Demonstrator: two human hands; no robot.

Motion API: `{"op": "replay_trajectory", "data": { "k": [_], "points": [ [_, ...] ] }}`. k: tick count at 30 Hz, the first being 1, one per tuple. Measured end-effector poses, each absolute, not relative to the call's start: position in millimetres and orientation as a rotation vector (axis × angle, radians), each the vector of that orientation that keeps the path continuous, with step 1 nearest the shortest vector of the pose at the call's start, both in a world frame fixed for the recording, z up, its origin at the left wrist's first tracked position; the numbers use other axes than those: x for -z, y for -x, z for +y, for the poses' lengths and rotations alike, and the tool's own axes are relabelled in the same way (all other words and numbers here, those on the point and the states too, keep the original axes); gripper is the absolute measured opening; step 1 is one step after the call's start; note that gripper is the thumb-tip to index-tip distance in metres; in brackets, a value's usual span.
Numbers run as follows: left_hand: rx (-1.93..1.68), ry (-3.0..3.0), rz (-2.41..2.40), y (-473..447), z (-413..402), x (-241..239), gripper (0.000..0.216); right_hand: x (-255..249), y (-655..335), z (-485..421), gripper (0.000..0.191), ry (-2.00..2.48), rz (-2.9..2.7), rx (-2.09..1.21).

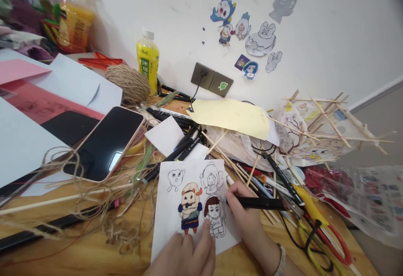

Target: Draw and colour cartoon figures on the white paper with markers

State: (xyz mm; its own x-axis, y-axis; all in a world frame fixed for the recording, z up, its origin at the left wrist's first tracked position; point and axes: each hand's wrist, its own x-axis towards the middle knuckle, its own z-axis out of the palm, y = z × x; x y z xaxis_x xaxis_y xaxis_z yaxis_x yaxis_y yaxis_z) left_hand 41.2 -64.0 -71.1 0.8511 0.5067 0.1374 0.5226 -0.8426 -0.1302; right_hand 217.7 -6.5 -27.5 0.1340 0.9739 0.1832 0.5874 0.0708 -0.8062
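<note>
A white sheet of paper lies on the wooden table in front of me, bearing several small cartoon figures. One helmeted figure is coloured in beige, blue and orange. Beside it, a figure has dark reddish-brown hair and an uncoloured body. My right hand grips a black marker, its tip at that figure's hair. My left hand rests on the lower part of the sheet with its fingers lying on the paper, one fingertip touching the figure's edge.
Left of the sheet lie a phone and tangled twine. A twine ball and a yellow drink bottle stand behind. Sticks, markers and scissors crowd the right, below a stick-framed paper lantern.
</note>
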Motion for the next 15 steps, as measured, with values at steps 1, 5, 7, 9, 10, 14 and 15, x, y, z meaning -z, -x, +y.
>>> {"op": "replay_trajectory", "data": {
  "k": [1, 5, 7, 9, 10, 14, 15],
  "points": [
    [0.137, 2.874, -0.785, -42, -63, 76, 0.041, 27, -218, -6, 0.020, 1.614, -1.546, -0.612],
    [0.166, 2.893, -0.765, -47, -62, 96, 0.043, 27, -218, -5, 0.020, 1.618, -1.530, -0.623],
    [0.188, 2.904, -0.784, -49, -63, 101, 0.042, 27, -218, -4, 0.020, 1.601, -1.532, -0.621],
    [0.183, 2.919, -0.799, -48, -64, 99, 0.041, 27, -218, -4, 0.019, 1.592, -1.524, -0.632],
    [0.171, 2.921, -0.813, -48, -65, 96, 0.041, 27, -217, -4, 0.018, 1.594, -1.517, -0.637],
    [0.139, 2.891, -0.887, -44, -67, 79, 0.043, 29, -217, -6, 0.019, 1.582, -1.463, -0.646],
    [0.136, 2.892, -0.913, -43, -67, 76, 0.044, 29, -217, -6, 0.020, 1.571, -1.435, -0.645]
  ]
}}
